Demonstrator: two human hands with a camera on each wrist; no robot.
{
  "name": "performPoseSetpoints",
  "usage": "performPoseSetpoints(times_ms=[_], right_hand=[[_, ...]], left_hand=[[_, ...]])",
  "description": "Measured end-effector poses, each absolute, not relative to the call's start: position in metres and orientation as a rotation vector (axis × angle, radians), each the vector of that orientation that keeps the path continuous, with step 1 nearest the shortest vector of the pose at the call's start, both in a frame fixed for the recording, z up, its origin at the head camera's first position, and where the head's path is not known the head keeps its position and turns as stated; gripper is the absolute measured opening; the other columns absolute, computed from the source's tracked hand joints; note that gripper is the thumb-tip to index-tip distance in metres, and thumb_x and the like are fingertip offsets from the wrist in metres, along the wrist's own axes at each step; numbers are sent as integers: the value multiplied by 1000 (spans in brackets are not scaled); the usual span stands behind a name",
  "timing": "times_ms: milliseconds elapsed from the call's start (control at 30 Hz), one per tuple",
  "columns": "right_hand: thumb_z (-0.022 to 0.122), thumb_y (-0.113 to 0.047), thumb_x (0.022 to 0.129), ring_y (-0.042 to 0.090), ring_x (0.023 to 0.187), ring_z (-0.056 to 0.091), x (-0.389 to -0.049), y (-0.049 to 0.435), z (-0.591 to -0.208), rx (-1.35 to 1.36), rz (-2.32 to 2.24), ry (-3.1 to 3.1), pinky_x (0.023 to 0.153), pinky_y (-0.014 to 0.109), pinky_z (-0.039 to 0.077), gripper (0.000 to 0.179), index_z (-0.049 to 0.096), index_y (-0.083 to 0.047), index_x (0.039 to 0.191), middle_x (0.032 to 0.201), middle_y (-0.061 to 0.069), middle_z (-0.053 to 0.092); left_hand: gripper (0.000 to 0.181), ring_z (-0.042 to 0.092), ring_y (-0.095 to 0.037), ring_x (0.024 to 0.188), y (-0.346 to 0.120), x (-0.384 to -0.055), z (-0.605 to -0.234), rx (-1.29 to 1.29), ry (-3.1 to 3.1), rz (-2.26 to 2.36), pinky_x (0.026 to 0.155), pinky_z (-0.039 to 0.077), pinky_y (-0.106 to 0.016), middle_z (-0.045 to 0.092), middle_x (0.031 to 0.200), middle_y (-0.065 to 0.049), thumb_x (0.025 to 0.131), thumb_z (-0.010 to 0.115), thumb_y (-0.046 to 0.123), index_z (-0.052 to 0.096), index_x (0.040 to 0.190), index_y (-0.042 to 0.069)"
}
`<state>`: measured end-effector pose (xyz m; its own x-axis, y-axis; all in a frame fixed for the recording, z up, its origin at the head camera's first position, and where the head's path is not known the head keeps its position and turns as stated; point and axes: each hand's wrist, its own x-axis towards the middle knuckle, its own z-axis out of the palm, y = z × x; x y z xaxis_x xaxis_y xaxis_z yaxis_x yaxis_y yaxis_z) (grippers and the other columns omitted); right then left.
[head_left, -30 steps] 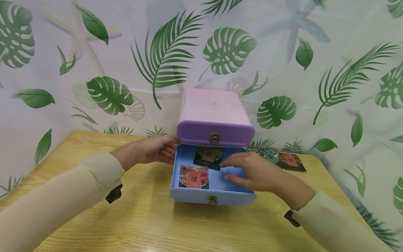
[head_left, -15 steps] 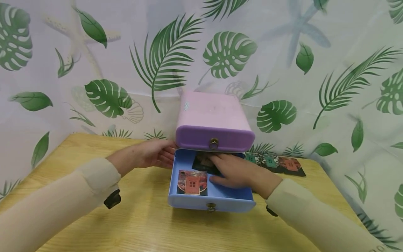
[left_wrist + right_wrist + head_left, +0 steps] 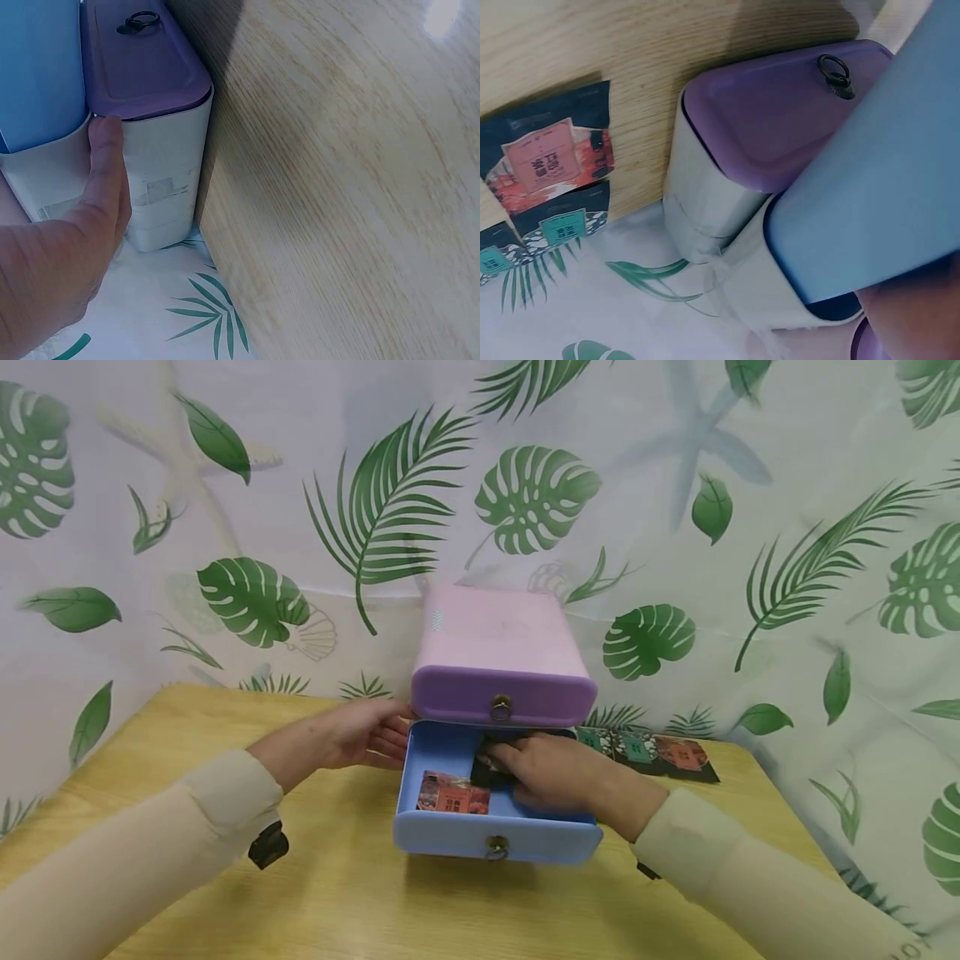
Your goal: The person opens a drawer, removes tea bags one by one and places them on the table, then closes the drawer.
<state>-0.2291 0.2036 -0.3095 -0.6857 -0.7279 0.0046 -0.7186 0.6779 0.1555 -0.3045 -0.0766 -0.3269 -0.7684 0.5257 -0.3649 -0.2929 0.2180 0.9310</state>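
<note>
A small cabinet with a pink top holds a purple upper drawer, shut, and a blue drawer pulled out below it. Inside the blue one, my right hand pinches a dark tea packet, its fingers partly covering it. A red-labelled tea packet lies flat near the drawer's front left. My left hand rests along the cabinet's left side, fingers extended. In the left wrist view its fingertips touch the white casing beside the lower purple drawer.
Several more packets lie in a row on the wooden table to the cabinet's right, among them a red-labelled packet and a green-labelled packet. A leaf-patterned cloth hangs close behind.
My right hand has reached further into the blue drawer and taken hold of the dark packet, which has shifted and tilted there. My left hand keeps its place at the cabinet's side.
</note>
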Motion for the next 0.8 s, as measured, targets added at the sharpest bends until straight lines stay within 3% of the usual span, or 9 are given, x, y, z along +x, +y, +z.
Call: performPoseSetpoints(times_ms=[267, 533, 800], right_hand=[[72, -14, 92, 20, 92, 73, -222, 208, -299, 1148, -151, -2851, 82, 39, 60, 38, 63, -6, 128, 115, 8, 72], [66, -7, 94, 19, 96, 73, -211, 211, -298, 1136, -186, -2795, 79, 37, 61, 33, 66, -10, 127, 118, 6, 73], [66, -2, 91, 18, 83, 75, -191, 223, -283, 1112, -171, -2593, 60, 33, 60, 29, 72, -12, 118, 111, 5, 76]], left_hand=[[54, 70, -20, 93, -74, -309, -324, 226, 1846, 1633, 101, 54, -47, 66, 116, -16, 102, 49, 35, 47, 141, -1], [54, 69, -21, 93, -76, -303, -328, 198, 1851, 1629, 101, 54, -46, 65, 114, -16, 102, 49, 35, 46, 141, -3], [58, 69, -23, 97, -76, -302, -329, 186, 1849, 1628, 101, 54, -45, 64, 116, -18, 100, 51, 35, 45, 138, -8]])
